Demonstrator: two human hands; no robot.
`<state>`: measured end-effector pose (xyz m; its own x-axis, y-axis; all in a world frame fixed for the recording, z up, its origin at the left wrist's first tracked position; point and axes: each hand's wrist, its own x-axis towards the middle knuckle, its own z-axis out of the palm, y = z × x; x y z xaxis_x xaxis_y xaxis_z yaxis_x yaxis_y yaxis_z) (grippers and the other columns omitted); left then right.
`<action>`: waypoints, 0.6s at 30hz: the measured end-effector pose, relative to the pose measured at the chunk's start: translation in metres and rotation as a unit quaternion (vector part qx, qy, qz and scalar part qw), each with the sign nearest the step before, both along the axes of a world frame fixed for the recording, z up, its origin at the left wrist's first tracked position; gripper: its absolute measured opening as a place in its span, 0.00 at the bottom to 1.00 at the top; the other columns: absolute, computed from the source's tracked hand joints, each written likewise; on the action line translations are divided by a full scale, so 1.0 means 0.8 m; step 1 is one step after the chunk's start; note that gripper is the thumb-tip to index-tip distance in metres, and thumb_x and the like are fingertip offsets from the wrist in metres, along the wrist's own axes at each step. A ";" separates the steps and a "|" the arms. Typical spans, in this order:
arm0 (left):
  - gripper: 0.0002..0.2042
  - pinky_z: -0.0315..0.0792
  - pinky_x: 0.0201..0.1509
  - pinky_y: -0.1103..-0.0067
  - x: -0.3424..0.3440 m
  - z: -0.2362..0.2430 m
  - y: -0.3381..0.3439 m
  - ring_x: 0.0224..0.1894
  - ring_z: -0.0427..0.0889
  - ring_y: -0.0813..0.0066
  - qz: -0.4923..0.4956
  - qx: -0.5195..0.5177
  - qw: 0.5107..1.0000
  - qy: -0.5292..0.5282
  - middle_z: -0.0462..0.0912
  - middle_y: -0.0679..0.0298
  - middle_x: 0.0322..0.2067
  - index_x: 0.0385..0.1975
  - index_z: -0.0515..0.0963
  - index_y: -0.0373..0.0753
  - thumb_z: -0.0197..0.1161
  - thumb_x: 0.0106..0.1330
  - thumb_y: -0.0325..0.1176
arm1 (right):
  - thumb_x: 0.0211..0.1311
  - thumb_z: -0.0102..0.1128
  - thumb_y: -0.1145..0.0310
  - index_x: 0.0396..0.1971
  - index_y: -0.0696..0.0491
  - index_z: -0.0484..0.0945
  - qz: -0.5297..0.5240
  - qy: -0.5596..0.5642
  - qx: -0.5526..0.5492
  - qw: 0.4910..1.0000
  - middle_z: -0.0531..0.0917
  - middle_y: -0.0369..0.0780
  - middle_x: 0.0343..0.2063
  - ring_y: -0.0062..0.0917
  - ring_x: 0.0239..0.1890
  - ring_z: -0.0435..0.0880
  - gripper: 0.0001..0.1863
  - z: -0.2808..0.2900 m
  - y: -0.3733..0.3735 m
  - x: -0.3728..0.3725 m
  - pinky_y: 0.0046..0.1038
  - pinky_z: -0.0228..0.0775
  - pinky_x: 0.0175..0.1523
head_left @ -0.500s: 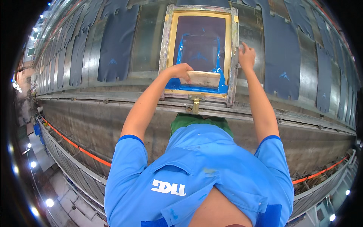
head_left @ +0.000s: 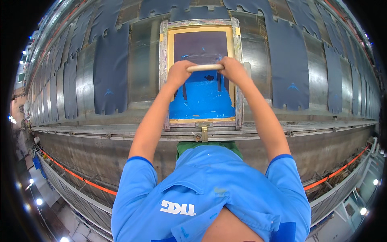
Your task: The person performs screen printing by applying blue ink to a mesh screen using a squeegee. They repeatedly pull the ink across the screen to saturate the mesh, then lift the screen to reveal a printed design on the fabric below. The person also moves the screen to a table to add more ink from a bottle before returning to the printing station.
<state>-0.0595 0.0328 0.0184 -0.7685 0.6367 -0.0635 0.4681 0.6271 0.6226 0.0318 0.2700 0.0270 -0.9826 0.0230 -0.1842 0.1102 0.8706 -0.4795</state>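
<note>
Blue ink [head_left: 201, 93] could make the squeegee [head_left: 205, 68] slippery, though I judge it stiff and light; I see it upper centre of frame, left hand [head_left: 179, 73] and right hand [head_left: 234, 70] gripping its ends, the surest hold.

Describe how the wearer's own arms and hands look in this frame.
The left hand and right hand are both ungloved. The forearms are bare, with no watch or band visible. The short sleeves are light blue, ending above the elbows in darker blue edging.
</note>
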 end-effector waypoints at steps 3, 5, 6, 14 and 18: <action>0.20 0.76 0.49 0.70 0.056 -0.021 -0.022 0.44 0.81 0.62 -0.001 -0.004 0.996 0.089 0.86 0.64 0.43 0.41 0.86 0.47 0.66 0.46 0.20 | 0.46 0.69 0.75 0.46 0.53 0.82 -0.022 0.078 -0.037 0.996 0.80 0.43 0.41 0.40 0.47 0.80 0.21 -0.016 -0.030 0.064 0.37 0.74 0.51; 0.22 0.76 0.50 0.70 0.104 -0.025 -0.045 0.44 0.80 0.64 -0.007 0.017 0.993 0.115 0.85 0.66 0.44 0.41 0.86 0.47 0.65 0.44 0.18 | 0.45 0.68 0.77 0.46 0.54 0.81 -0.024 0.077 -0.059 0.995 0.80 0.43 0.42 0.40 0.47 0.80 0.23 -0.019 -0.053 0.119 0.37 0.74 0.51; 0.22 0.76 0.50 0.70 0.128 -0.024 -0.055 0.45 0.80 0.64 -0.007 0.016 0.994 0.107 0.85 0.67 0.43 0.41 0.86 0.46 0.65 0.43 0.18 | 0.45 0.68 0.77 0.47 0.54 0.80 -0.024 0.063 -0.066 0.996 0.79 0.43 0.44 0.39 0.48 0.80 0.23 -0.020 -0.062 0.140 0.37 0.74 0.52; 0.22 0.77 0.51 0.72 0.089 -0.012 -0.046 0.46 0.81 0.64 -0.019 0.071 0.989 0.132 0.86 0.67 0.44 0.40 0.86 0.45 0.65 0.43 0.18 | 0.46 0.68 0.78 0.46 0.55 0.80 -0.011 0.117 -0.055 0.992 0.79 0.42 0.46 0.39 0.51 0.78 0.22 -0.005 -0.048 0.101 0.37 0.73 0.55; 0.17 0.77 0.50 0.70 0.005 -0.020 -0.003 0.45 0.82 0.63 0.002 0.076 0.986 0.146 0.87 0.67 0.42 0.38 0.87 0.46 0.66 0.47 0.21 | 0.47 0.66 0.79 0.43 0.56 0.82 -0.020 0.151 -0.054 0.987 0.80 0.43 0.44 0.40 0.51 0.78 0.19 -0.011 -0.012 0.016 0.37 0.72 0.56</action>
